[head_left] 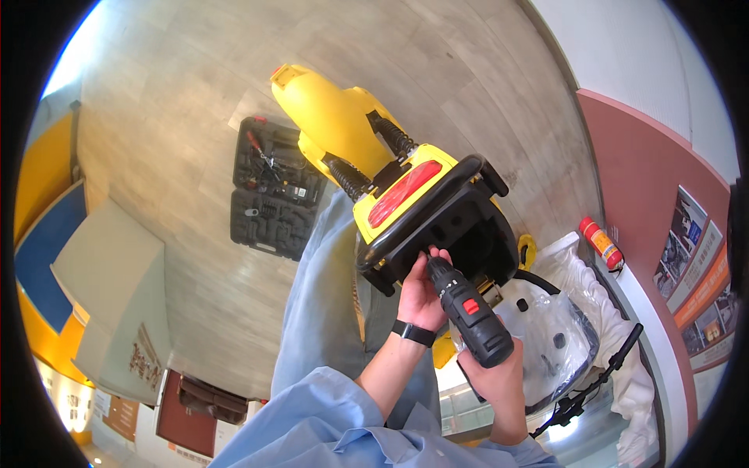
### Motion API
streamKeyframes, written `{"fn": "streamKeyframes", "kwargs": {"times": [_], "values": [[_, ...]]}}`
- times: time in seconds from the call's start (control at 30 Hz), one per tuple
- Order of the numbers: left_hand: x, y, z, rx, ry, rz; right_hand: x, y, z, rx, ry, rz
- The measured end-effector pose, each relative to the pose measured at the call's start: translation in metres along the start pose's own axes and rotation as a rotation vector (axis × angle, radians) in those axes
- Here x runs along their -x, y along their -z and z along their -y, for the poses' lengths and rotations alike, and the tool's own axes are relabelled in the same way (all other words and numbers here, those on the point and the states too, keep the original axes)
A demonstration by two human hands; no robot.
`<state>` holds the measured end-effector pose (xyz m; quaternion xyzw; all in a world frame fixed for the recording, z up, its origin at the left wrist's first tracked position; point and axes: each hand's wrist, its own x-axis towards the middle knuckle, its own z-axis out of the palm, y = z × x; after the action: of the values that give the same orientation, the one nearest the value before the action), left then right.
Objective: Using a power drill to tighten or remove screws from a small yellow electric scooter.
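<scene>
We are holding a black cordless drill [468,310] with a red switch just right of the picture's centre, its nose pointing toward eleven o'clock and meeting the black rear frame of a yellow ride-on toy vehicle [406,175]. Our right hand [493,373] is gripping the drill's handle from below, at about five o'clock from the drill's nose, with the fingers wrapped tight around the grip. Our left hand [421,292] is sitting just to the nine o'clock side of the drill, its fingers [434,254] curled up against the black frame right at the drill's tip; we cannot tell whether they are pinching a small part there. A black wristband [413,333] is circling the left wrist, and light blue sleeves [328,421] are covering both forearms toward six o'clock.

The toy is stretching away toward eleven o'clock, showing a red rear panel [402,193] and two black coiled springs [347,178]. Under it, our blue trousers [320,296] are running down toward six o'clock. At nine o'clock from the toy, an open black tool case [273,191] is lying on the pale floor [179,117]. At four o'clock from the drill, clear plastic bags [546,327] holding black parts are lying on white packing. At three o'clock, a red fire extinguisher [601,243] is standing by the red wall [647,179].
</scene>
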<state>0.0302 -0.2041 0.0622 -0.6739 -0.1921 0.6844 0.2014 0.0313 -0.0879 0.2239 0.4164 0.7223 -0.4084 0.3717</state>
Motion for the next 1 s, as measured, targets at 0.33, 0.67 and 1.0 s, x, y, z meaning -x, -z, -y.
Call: {"fn": "streamKeyframes", "kwargs": {"times": [0.33, 0.67, 1.0], "values": [[-0.002, -0.011, 0.006, 0.062, -0.086, -0.12, -0.013, 0.005, 0.022, 0.1, 0.097, -0.023], [0.001, -0.007, 0.003, -0.041, -0.069, -0.051, -0.014, 0.004, 0.037, 0.157, 0.031, 0.013], [0.003, -0.008, 0.009, -0.077, -0.141, -0.092, -0.015, 0.008, 0.029, 0.144, 0.004, 0.003]]}}
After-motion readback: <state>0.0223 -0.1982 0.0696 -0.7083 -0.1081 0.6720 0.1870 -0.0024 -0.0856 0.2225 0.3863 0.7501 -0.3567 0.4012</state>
